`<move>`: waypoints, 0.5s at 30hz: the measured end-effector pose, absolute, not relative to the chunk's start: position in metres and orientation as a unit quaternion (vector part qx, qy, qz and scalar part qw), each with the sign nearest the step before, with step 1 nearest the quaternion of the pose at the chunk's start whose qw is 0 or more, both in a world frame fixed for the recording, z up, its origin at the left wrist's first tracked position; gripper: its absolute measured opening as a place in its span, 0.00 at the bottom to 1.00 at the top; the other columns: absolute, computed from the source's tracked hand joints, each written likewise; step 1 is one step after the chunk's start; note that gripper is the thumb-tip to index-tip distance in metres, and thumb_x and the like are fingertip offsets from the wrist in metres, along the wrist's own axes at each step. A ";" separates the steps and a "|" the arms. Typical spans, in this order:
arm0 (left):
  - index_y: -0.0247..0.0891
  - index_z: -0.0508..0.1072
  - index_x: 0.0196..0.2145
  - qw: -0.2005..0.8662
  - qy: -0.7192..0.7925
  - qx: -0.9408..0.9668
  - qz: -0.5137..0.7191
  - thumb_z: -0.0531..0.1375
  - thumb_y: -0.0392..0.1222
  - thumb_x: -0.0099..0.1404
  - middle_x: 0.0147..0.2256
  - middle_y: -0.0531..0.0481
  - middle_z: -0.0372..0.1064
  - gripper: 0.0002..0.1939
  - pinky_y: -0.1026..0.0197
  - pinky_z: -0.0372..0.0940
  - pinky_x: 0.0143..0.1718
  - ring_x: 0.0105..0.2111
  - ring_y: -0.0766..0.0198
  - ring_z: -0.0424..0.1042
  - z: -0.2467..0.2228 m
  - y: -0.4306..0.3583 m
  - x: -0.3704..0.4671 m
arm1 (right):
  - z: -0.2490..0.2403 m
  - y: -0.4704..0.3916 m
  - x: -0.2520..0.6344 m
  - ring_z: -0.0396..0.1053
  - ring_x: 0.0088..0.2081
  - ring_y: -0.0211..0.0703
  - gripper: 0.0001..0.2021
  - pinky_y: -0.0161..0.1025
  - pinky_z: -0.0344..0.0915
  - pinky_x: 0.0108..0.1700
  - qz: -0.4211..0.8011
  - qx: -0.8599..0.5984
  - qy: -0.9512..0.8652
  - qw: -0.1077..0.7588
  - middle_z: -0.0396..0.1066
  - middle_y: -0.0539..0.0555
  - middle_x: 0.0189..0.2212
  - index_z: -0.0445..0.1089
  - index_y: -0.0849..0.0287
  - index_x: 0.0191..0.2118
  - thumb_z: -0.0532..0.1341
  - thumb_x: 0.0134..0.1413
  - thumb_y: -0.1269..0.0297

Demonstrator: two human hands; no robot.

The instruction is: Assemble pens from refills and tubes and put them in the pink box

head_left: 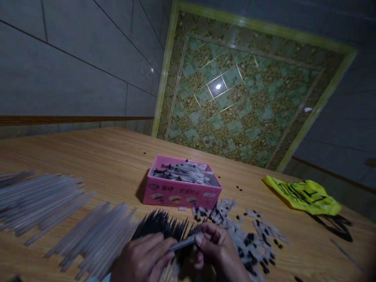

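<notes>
Near the bottom centre, my left hand (145, 256) pinches one end of a thin greyish translucent tube (183, 243). The tube's other end is between the thumb and fingers of my right hand (216, 244). Beneath and behind both hands lies a bundle of dark pointed sticks (161, 223), partly hidden by the fingers. Small translucent pieces with black tips (249, 239) are scattered right of my right hand. Beyond the hands stands a pink box (182, 194), filled with pale slim pieces with dark ends (188, 172).
Clear long tubes lie in two piles on the left, one farther (41, 199) and one nearer (94, 235). A yellow bag with black print (305, 196) and black-handled scissors (335, 227) lie at the right. Black bits dot the wooden table (111, 156).
</notes>
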State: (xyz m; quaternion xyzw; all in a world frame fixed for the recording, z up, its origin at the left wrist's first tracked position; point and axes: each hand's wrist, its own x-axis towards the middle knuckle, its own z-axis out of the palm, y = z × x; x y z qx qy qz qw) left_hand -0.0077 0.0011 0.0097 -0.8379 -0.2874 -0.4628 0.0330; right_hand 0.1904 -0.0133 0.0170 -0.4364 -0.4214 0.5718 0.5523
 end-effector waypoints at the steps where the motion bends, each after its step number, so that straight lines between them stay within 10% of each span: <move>1: 0.45 0.69 0.43 0.014 -0.299 -0.842 -0.448 0.52 0.43 0.63 0.30 0.51 0.74 0.12 0.64 0.65 0.29 0.29 0.62 0.72 0.011 0.004 -0.009 | 0.021 -0.011 0.193 0.62 0.12 0.32 0.17 0.30 0.62 0.16 0.563 -0.442 -0.421 0.557 0.69 0.49 0.15 0.68 0.65 0.27 0.71 0.34 0.59; 5: 0.41 0.62 0.49 -0.042 -0.428 -0.804 -0.411 0.48 0.47 0.65 0.44 0.44 0.71 0.17 0.59 0.62 0.44 0.44 0.57 0.69 0.028 0.021 -0.024 | 0.049 0.005 0.210 0.63 0.14 0.32 0.14 0.30 0.64 0.17 0.493 -0.462 -0.377 0.634 0.69 0.47 0.17 0.69 0.64 0.29 0.70 0.36 0.63; 15: 0.31 0.70 0.40 0.078 -0.621 -0.777 -0.068 0.47 0.36 0.59 0.38 0.35 0.71 0.15 0.51 0.63 0.32 0.36 0.47 0.73 0.048 0.048 -0.054 | 0.089 0.094 0.225 0.71 0.23 0.35 0.11 0.30 0.70 0.27 0.414 -0.427 -0.367 0.715 0.72 0.51 0.20 0.68 0.65 0.29 0.68 0.34 0.72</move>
